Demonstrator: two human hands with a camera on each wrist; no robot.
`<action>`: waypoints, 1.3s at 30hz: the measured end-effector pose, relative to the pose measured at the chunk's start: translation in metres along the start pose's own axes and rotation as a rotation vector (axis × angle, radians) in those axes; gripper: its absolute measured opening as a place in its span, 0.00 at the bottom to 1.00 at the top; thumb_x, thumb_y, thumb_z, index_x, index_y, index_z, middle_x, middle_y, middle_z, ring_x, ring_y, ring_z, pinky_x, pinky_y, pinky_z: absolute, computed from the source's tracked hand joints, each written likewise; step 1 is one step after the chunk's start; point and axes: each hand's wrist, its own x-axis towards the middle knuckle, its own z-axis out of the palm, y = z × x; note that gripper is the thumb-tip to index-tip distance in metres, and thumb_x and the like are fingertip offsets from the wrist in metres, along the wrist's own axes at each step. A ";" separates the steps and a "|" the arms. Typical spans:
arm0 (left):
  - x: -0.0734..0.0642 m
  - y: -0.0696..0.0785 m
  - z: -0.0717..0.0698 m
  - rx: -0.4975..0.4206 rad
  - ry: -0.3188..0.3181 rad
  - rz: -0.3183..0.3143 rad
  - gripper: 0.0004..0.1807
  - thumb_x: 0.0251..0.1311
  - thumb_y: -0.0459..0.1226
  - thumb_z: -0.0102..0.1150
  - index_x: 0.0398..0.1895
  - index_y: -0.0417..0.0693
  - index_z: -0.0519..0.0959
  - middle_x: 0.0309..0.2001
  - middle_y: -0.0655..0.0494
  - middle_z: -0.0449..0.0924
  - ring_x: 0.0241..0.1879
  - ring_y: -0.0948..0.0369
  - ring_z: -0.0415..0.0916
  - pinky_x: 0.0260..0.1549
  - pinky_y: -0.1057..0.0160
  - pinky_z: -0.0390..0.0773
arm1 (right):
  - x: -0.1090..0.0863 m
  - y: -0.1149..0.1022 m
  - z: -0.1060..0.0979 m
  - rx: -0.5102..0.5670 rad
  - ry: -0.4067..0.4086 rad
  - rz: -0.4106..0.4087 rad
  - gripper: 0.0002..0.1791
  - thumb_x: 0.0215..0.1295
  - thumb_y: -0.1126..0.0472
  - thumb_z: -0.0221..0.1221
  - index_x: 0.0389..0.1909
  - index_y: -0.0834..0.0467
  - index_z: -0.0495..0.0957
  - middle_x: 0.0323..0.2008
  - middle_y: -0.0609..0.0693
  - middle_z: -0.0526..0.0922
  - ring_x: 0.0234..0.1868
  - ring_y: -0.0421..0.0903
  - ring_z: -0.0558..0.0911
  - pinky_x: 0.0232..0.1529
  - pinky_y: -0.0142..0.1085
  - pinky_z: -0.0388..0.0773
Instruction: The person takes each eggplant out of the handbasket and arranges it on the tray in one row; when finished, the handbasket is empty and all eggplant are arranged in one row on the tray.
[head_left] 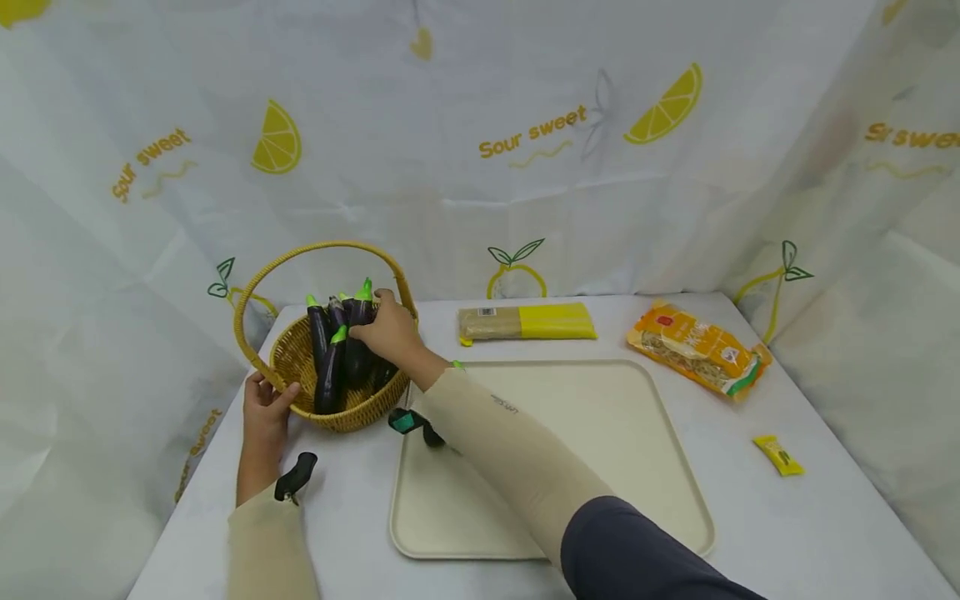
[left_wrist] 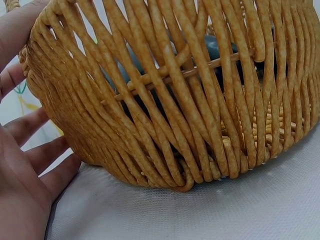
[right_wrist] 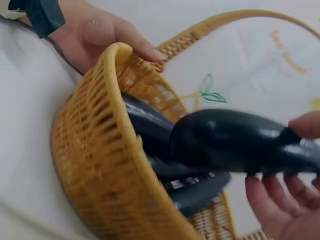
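Note:
My right hand (head_left: 392, 332) grips a dark purple eggplant (right_wrist: 225, 140) near its stem end, thumb on one side and fingers on the other. In the right wrist view its rounded end hangs over the inside of a woven wicker basket (head_left: 348, 419). Several more eggplants (head_left: 330, 375) with green stems lie in this basket. At the basket's near left side, my left hand (head_left: 264, 417) holds the rim, with its thumb over the edge. The left wrist view shows its fingers (left_wrist: 47, 152) spread along the outer wall.
A beige tray (head_left: 570, 533) lies right of the basket, partly under my right arm; a green stem (head_left: 458, 365) pokes out behind the sleeve. Behind it is a yellow noodle pack (head_left: 528, 322). An orange food bag (head_left: 697, 350) and a small yellow packet (head_left: 778, 456) lie to the right.

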 end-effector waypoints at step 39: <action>0.002 -0.006 0.000 -0.078 -0.009 0.049 0.27 0.61 0.24 0.59 0.60 0.52 0.64 0.63 0.47 0.64 0.62 0.52 0.63 0.53 0.66 0.70 | -0.089 0.150 -0.089 -0.099 -0.078 0.125 0.26 0.67 0.53 0.59 0.61 0.63 0.73 0.46 0.52 0.82 0.39 0.46 0.79 0.39 0.41 0.76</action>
